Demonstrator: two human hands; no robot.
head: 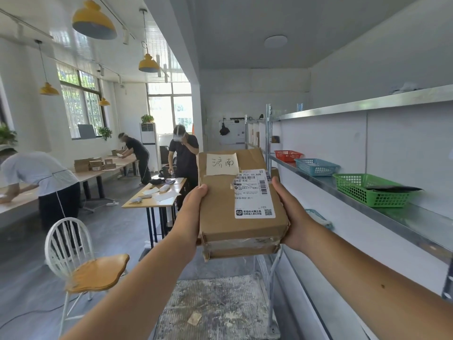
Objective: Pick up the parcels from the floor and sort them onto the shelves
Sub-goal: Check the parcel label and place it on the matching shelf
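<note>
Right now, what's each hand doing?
Left hand: closed on the cardboard parcel, left edge.
Right hand: closed on the same parcel, right edge.

The brown cardboard parcel carries a pale handwritten note reading "济南"; its white shipping label shows "P021".

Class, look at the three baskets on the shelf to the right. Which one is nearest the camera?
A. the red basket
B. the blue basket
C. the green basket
C: the green basket sits closest on the shelf, with the blue basket behind it and the red basket farthest back.
</note>
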